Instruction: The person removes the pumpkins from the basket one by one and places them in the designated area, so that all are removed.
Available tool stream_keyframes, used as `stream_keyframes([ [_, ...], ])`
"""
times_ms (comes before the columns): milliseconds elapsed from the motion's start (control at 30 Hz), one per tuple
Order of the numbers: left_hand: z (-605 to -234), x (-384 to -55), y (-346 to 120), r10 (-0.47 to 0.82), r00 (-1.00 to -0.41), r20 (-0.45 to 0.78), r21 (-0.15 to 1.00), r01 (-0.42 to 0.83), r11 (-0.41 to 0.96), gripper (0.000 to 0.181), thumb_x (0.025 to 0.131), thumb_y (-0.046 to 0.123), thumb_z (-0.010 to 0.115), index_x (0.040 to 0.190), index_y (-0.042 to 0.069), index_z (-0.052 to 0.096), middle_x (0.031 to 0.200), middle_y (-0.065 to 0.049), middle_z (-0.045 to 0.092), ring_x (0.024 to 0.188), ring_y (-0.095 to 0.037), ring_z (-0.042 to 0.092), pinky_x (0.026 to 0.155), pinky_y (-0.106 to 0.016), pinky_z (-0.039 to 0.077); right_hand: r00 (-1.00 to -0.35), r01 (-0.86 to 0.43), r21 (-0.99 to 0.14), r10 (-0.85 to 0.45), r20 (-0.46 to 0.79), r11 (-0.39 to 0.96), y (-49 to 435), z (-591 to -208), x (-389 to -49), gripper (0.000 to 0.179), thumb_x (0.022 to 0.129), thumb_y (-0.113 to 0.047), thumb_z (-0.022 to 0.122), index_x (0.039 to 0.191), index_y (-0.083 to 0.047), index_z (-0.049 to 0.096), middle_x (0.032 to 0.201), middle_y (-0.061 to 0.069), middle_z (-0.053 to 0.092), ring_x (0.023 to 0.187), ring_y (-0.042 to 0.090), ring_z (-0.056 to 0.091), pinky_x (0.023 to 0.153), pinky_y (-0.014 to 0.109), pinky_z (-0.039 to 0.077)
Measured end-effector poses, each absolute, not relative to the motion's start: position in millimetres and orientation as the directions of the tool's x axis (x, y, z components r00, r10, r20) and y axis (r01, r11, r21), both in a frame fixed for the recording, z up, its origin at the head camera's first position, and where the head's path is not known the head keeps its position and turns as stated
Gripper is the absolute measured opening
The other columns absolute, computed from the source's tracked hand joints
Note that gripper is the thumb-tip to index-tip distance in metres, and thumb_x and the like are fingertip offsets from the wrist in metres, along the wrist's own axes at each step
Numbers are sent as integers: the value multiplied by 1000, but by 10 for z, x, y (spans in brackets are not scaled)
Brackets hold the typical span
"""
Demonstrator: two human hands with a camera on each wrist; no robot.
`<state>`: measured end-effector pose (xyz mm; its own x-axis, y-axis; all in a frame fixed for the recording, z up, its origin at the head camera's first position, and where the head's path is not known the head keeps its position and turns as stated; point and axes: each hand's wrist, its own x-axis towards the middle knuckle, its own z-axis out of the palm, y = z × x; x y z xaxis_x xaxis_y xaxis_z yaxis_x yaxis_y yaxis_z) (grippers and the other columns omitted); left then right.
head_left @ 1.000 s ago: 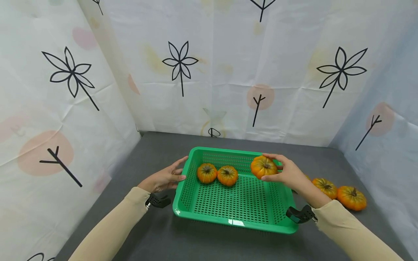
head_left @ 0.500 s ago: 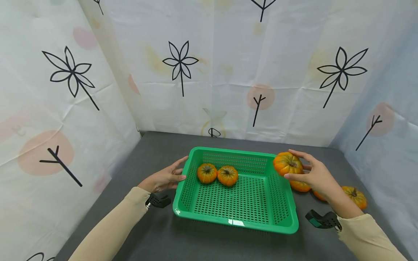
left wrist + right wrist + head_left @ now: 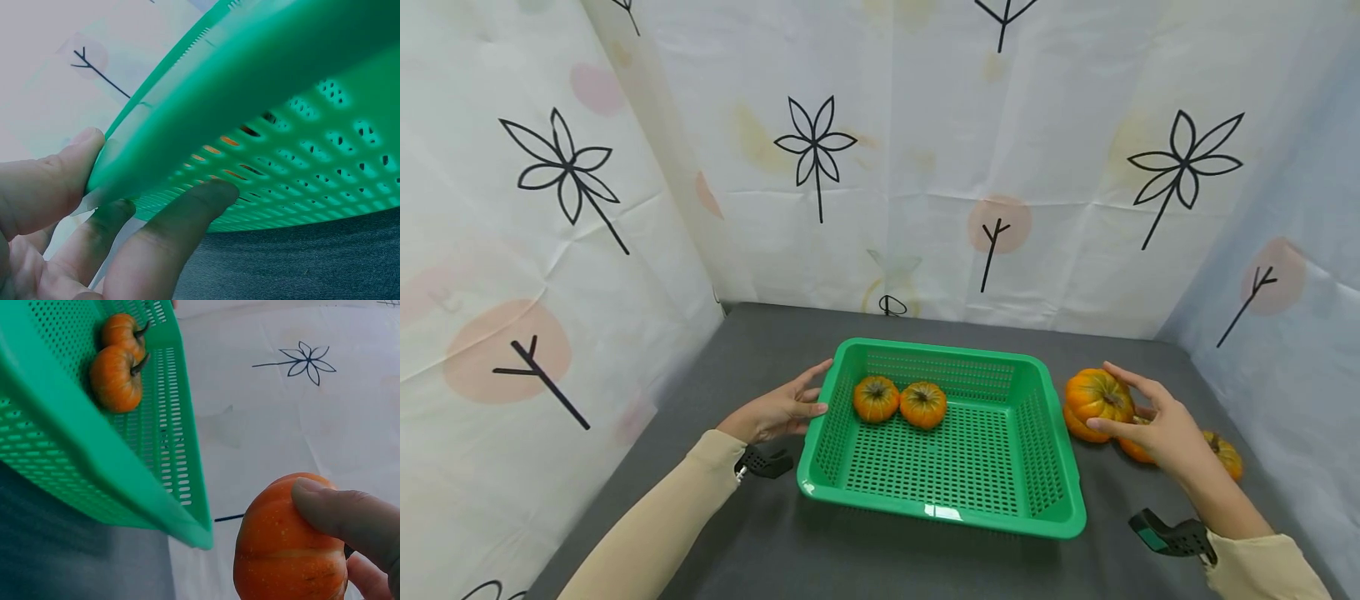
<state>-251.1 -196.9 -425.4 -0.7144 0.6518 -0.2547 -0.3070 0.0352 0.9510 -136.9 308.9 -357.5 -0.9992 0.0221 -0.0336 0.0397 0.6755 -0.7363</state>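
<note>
A green perforated plastic basket (image 3: 940, 518) stands on the dark table with two small orange pumpkins (image 3: 875, 400) side by side at its left end. My left hand (image 3: 778, 410) holds the basket's left rim; in the left wrist view its thumb (image 3: 53, 181) lies at the rim and fingers touch the perforated outer wall. To the right of the basket, my right hand (image 3: 1168, 433) grips an orange pumpkin (image 3: 1097, 396) between thumb and fingers. That pumpkin (image 3: 290, 544) also shows close up in the right wrist view, apart from the basket.
More pumpkins rest on the table right of the basket: one (image 3: 1078, 429) partly behind the held one, one (image 3: 1133, 451) partly hidden by my right hand, another (image 3: 1225, 456) farther right. Patterned white cloth (image 3: 887, 167) encloses the grey table (image 3: 850, 567) at back and sides.
My right hand has carried its pumpkin from above the basket's right part out past the right rim and down near the loose pumpkins. My left hand and the basket stay in place.
</note>
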Motion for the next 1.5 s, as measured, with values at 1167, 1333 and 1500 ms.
stream_keyframes([
  [1167,-4270,-2520,-1969,642,-719,-264,951,-305,50,91,96,2,56,156,35,-4,160,-18,20,122,-37,56,95,-52,52,-987,130,-736,16,-160,665,3378,-4400,-1239,91,82,-28,78,148,6,25,148,38,21,129,58,28,94,67,41],
  [1333,-4256,-2512,-1969,644,-719,-261,952,-303,49,91,96,2,57,156,35,-3,159,-18,20,123,-38,56,94,-52,52,-988,118,-732,4,-156,671,3382,-4458,-1246,88,82,-23,79,146,8,28,147,39,24,128,56,32,93,62,44],
  [1500,-4238,-2495,-1966,642,-720,-264,951,-305,49,91,96,2,57,156,35,-2,160,-18,20,124,-40,54,94,-52,52,-991,96,-721,-2,-134,686,3385,-4518,-1257,87,80,-23,80,145,10,32,145,39,28,128,54,31,93,65,41],
])
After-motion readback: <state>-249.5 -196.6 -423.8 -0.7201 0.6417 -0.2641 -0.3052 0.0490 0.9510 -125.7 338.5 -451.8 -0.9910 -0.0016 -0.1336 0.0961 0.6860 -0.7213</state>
